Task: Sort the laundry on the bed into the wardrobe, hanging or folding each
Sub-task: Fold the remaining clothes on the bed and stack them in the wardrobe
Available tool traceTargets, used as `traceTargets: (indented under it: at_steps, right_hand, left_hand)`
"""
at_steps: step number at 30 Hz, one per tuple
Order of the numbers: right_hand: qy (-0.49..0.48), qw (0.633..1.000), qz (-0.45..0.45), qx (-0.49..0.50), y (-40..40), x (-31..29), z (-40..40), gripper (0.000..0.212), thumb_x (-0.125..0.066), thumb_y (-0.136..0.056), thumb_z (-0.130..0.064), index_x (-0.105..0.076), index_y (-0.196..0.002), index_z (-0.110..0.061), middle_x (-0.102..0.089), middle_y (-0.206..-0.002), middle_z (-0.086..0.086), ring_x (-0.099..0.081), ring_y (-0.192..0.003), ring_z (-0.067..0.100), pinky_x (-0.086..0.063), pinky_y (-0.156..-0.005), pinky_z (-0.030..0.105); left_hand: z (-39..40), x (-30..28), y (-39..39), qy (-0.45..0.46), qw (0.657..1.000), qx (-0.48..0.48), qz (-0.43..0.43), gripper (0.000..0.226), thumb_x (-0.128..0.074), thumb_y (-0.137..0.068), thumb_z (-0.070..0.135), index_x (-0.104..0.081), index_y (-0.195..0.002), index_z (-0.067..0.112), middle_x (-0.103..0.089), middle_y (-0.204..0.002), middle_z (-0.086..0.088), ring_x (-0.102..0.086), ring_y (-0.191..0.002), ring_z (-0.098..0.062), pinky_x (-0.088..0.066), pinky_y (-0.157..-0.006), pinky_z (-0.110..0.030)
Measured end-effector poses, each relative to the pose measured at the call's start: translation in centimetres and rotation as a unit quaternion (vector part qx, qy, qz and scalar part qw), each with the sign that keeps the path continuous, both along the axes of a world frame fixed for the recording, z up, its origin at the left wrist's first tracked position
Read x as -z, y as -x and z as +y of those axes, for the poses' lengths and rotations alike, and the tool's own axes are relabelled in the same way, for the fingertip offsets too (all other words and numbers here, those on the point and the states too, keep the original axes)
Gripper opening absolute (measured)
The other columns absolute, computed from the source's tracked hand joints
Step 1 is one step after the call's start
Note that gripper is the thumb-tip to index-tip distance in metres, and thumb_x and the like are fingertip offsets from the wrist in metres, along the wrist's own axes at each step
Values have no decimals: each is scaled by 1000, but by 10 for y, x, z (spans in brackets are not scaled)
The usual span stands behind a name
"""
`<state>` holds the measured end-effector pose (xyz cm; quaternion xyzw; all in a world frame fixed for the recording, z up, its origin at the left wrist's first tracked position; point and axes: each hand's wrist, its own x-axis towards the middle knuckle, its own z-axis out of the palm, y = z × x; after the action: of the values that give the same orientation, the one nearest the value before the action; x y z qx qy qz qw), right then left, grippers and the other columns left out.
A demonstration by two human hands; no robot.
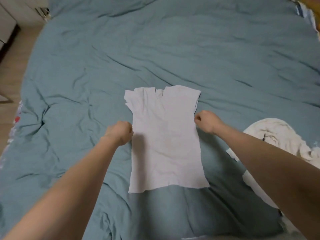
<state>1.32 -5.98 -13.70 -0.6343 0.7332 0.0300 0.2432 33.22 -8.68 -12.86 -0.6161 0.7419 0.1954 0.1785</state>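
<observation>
White T-shirt (166,139) flat on bed (173,49), sides tucked narrow. Left hand (119,133), right hand (207,121) pinch opposite edges mid-length, likely for next fold. Cream garment (277,135) waits right.

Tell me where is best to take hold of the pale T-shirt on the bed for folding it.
Probably the two long side edges of the T-shirt, at mid-height, one hand from each side. It lies flat on the bed cover, collar away from the person, with the sides already folded in, so the edges are straight and free. The left hand and right hand already pinch there.
</observation>
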Motion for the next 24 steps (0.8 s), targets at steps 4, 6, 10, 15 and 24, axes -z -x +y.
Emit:
traceTargets:
  at_steps: [4,6,10,15,24]
  right_hand:
    - [27,999,-17,36,3,31,-65,23,-43,-92,-15,-62,-104,-8,-65,-113,15,-58,-104,33,-45,-81,35]
    - [39,998,-17,43,5,48,-98,27,-44,-93,-14,-57,-115,-6,-61,-119,17,-56,-110,35,-46,-88,38]
    - [74,994,43,65,16,83,-151,34,-45,-88,2,-46,-122,-1,-53,-126,21,-49,-119,36,-40,-95,40]
    - [23,987,90,134,40,121,-190,45,-52,-89,-6,-38,-132,0,-44,-137,20,-41,-128,35,-33,-105,39]
    - [102,979,-146,99,64,143,-199,21,-59,-81,-9,-44,-68,-14,-52,-73,10,-47,-72,25,-29,-60,33]
  left_hand:
    - [-55,25,16,33,998,-58,7,31,-46,-97,25,-57,-122,11,-55,-129,-13,-52,-119,-31,-44,-92,-37]
    - [-85,42,26,47,996,-76,15,33,-47,-96,24,-53,-126,9,-51,-131,-14,-51,-120,-32,-44,-94,-39]
    - [-141,80,44,67,992,-102,33,35,-45,-97,23,-47,-129,7,-44,-132,-15,-46,-122,-34,-42,-94,-43]
    - [-193,124,51,113,986,-117,30,40,-38,-97,17,-40,-136,6,-38,-141,-13,-36,-130,-32,-35,-102,-42]
    - [-228,164,56,110,988,-109,2,39,-53,-93,32,-52,-121,6,-58,-126,-19,-48,-122,-35,-27,-108,-39]
